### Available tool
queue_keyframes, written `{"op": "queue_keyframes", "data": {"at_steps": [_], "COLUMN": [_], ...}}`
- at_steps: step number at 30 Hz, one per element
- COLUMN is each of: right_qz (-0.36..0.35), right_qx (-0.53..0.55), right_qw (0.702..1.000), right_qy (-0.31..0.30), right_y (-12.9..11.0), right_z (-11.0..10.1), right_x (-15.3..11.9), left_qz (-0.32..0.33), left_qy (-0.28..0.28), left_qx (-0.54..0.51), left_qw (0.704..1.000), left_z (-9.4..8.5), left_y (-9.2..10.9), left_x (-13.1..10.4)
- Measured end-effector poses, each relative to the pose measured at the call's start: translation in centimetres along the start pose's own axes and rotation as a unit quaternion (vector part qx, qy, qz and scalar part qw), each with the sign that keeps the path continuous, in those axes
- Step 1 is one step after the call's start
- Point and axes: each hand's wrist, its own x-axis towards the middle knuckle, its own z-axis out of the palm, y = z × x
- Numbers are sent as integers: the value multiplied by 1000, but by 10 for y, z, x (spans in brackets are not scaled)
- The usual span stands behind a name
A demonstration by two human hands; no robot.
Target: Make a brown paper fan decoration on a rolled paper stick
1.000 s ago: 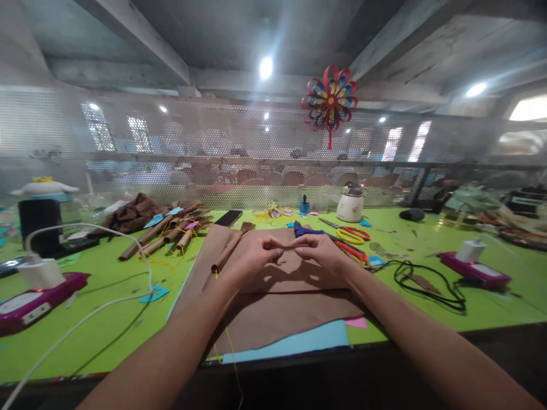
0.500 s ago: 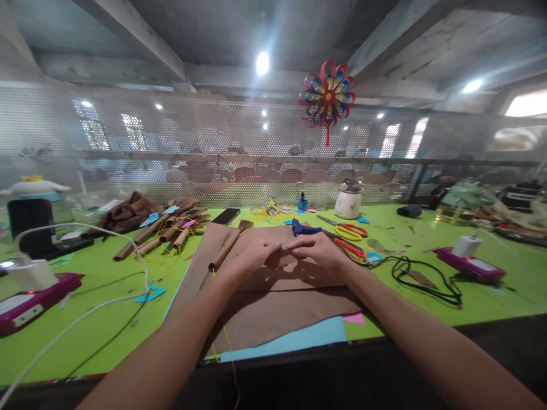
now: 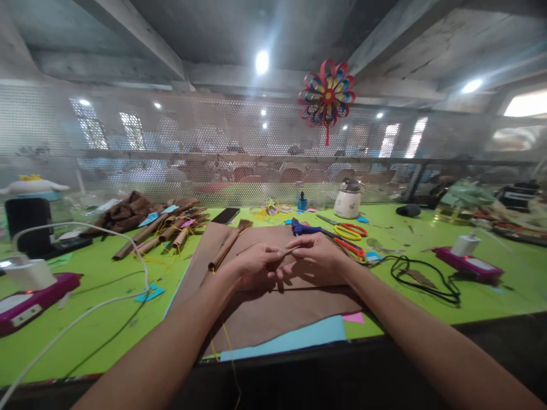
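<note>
Over a large brown sheet (image 3: 282, 319) in the middle of the table, my left hand (image 3: 260, 263) and my right hand (image 3: 316, 250) meet at the fingertips. Both are pinched round something small, thin and brownish that I cannot make out clearly. A rolled brown tube (image 3: 224, 247) with a frayed end and yellow string lies on the sheet, left of my left hand. Light blue paper (image 3: 299, 340) shows under the sheet's front edge. Just beyond my right hand are a blue glue gun (image 3: 305, 229) and orange-and-yellow-handled scissors (image 3: 348, 232).
Several brown tubes (image 3: 147, 234) and brown cloth (image 3: 128, 210) lie at the back left, near a black phone (image 3: 225, 215). Purple power strips (image 3: 470, 267) sit at both sides, with a black cable (image 3: 427, 287) at right. A bottle (image 3: 347, 200) stands behind.
My left hand's lower fingers have spread out beneath the pinch, and the small brownish piece shows more between both hands. My right hand has barely moved.
</note>
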Motion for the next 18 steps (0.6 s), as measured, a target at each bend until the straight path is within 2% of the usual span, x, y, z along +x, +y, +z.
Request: {"op": "queue_keyframes", "data": {"at_steps": [4,8,13,18], "right_qz": [49,53,21,-7], "right_qx": [106,117,35,6], "right_qw": [992,989,999,1000], "right_qy": [-47,-76,-2,22], "right_y": [-6,-8,-6,-1], "right_z": [-3,-4,-4,-11], "right_x": [-5,-7,-1,6], "left_qz": [5,-1,23,59], "left_qy": [4,-1,-13,9], "left_qx": [27,29,74,130], "left_qw": [1000,1000,997,990], "left_z": [1,2,2,2], "left_y": [1,1,-2,-5], "left_x": [-1,-1,1,5]}}
